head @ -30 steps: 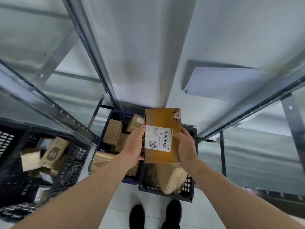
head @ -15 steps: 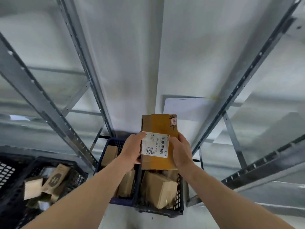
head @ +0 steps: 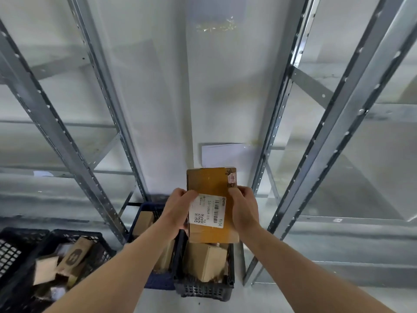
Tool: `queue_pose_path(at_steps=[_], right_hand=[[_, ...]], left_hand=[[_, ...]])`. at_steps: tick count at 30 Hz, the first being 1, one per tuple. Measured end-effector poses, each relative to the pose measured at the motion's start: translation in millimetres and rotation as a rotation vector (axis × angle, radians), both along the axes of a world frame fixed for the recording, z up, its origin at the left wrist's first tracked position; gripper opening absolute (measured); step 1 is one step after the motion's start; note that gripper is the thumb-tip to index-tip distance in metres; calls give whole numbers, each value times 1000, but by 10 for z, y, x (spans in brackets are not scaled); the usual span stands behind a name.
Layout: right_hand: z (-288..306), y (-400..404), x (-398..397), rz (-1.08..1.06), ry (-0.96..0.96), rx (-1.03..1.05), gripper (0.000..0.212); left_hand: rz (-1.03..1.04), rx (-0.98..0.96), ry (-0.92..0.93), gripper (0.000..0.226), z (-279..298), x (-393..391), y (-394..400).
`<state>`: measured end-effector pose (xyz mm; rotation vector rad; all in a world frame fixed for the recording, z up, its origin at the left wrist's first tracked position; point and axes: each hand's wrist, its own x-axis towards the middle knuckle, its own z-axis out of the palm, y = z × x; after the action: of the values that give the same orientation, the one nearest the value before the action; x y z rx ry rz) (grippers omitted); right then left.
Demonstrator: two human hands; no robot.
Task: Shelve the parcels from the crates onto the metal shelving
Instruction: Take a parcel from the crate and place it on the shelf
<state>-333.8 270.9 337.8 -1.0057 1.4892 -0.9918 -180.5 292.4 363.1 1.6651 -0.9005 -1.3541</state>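
I hold a flat brown cardboard parcel [head: 209, 184] with a white barcode label upright in front of me. My left hand [head: 177, 207] grips its left edge and my right hand [head: 244, 207] grips its right edge. It hangs above a black crate [head: 204, 288] and a blue crate [head: 158, 283], both holding brown parcels. Metal shelving stands on both sides: a left unit [head: 56, 123] and a right unit [head: 338, 123], their shelves bare where I can see them.
Another black crate [head: 94, 238] with several parcels sits at lower left on the floor. A white wall fills the gap between the two shelf units, with a white sheet [head: 228, 154] stuck to it just behind the parcel.
My view has tilted upward, so more of the shelving uprights and wall show and my feet are gone. Both hands still hold the parcel, now slightly higher above the crates.
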Motion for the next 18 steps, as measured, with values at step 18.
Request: queue_pose_path(at_steps=[18], right_hand=[[519,1070,-486,-370,81,-68,50]], left_hand=[[-278,-209,-98,16,315,-565,829]])
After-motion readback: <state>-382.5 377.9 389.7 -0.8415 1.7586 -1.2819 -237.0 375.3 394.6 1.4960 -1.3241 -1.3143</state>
